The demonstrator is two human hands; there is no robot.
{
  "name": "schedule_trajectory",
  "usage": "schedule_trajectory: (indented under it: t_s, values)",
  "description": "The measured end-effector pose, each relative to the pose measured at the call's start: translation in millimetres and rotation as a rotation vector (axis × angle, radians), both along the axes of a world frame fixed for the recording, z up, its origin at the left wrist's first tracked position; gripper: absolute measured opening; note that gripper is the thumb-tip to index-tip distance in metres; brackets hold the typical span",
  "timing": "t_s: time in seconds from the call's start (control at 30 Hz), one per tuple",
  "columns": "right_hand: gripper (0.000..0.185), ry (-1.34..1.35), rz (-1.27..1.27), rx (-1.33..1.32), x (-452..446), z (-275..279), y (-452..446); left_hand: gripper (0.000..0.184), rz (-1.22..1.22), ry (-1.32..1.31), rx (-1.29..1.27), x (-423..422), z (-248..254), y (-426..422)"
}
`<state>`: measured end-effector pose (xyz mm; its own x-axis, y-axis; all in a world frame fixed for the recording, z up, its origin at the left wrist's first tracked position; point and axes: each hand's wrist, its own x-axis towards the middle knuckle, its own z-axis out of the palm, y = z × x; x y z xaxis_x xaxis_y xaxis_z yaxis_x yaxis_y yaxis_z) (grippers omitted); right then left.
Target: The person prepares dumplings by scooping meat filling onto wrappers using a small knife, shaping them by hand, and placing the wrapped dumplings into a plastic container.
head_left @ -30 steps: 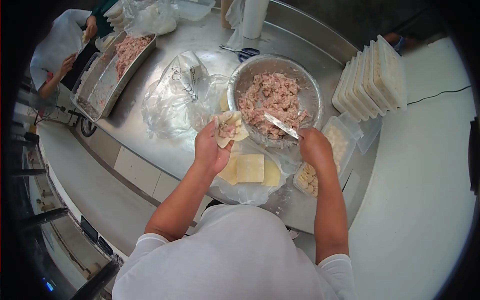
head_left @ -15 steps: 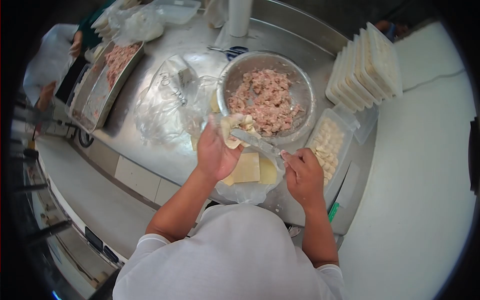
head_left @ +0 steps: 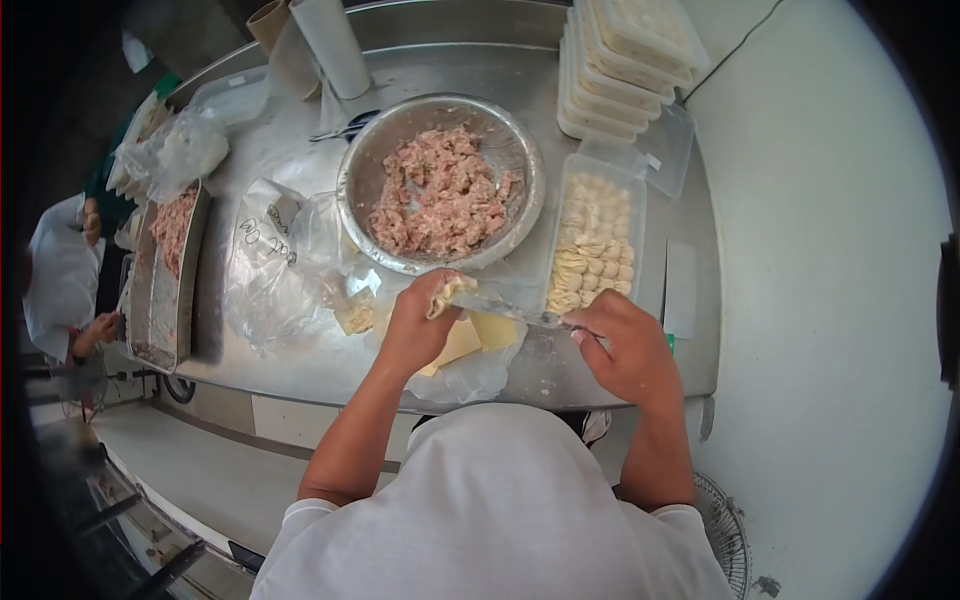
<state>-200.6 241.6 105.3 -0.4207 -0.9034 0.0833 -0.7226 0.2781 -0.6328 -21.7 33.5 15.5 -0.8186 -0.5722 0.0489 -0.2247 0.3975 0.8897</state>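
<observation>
My left hand [head_left: 412, 325] is closed around a pale dumpling wrapper [head_left: 450, 294], gathered at its edge; any filling inside is hidden. In my right hand [head_left: 635, 348] is the handle end of a flat metal spreading knife [head_left: 510, 309], its blade pointing left with the tip at the wrapper. Just beyond both hands stands a steel bowl [head_left: 532, 190] with pink minced meat [head_left: 440, 195] in it. Below the blade, square yellow wrappers [head_left: 460, 342] lie on clear plastic. A clear container [head_left: 638, 215] holding rows of dumplings [head_left: 597, 262] sits beyond my right hand.
Lidded containers [head_left: 625, 85] are stacked at the back right. Crumpled plastic bags [head_left: 265, 265], blue-handled scissors [head_left: 360, 124] and a paper roll [head_left: 332, 48] lie or stand to the left. Another person's hand [head_left: 100, 328] is beside a meat tray [head_left: 184, 290]. A fan [head_left: 725, 530] stands lower right.
The view has turned, so the table things sit further left. My left hand has closed around the wrapper, which was spread open before. The knife stays in my right hand.
</observation>
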Motion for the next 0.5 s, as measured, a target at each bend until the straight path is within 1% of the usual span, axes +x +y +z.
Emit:
schedule_trajectory:
  t_s: [0.03,0.07,0.1,0.13,0.17,0.2,0.23,0.27,0.3,0.33,0.37,0.4,0.43,0.47,0.5]
  values:
    - [0.017,-0.005,-0.012,0.001,0,-5,3,0.033,0.055,0.062,0.288,-4,1,2]
    - [0.014,-0.092,-0.058,-0.043,-1,-14,5,0.027,0.113,0.123,0.577,-9,3,5]
    - [0.011,-0.179,-0.101,-0.088,-2,-23,7,0.017,0.154,0.087,0.531,-15,14,12]
    - [0.011,-0.182,-0.109,-0.085,1,-33,8,0.017,0.149,0.082,0.534,-21,10,19]
    - [0.012,-0.359,-0.148,-0.013,9,-44,8,0.012,0.116,0.221,0.646,-27,2,25]
    - [0.013,-0.538,-0.187,0.057,18,-57,7,0.013,0.083,0.359,0.756,-33,-8,32]
    - [0.013,-0.546,-0.193,0.054,31,-73,3,0.014,0.039,0.491,0.951,-38,-23,41]
    - [0.018,-0.783,-0.200,-0.188,45,-89,-3,0.014,0.036,0.479,0.951,-45,-17,53]
    - [0.022,-1.012,-0.204,-0.437,52,-97,-7,0.018,-0.012,0.411,1.053,-54,-7,65]
    - [0.022,-1.020,-0.213,-0.445,52,-97,-8,0.023,-0.060,0.340,1.152,-61,-1,73]
    - [0.025,-1.283,-0.289,-0.505,51,-96,-9,0.023,-0.066,0.323,1.150,-68,1,77]
    - [0.028,-1.545,-0.369,-0.566,50,-95,-8,0.026,-0.088,0.318,0.974,-74,1,81]
    - [0.028,-1.551,-0.385,-0.583,46,-98,-7,0.029,-0.115,0.313,0.798,-79,2,82]
    - [0.028,-1.523,-0.441,-0.603,38,-100,-5,0.029,-0.129,0.297,0.799,-83,1,75]
    - [0.028,-1.496,-0.498,-0.622,30,-103,-1,0.034,-0.296,0.289,0.465,-85,1,62]
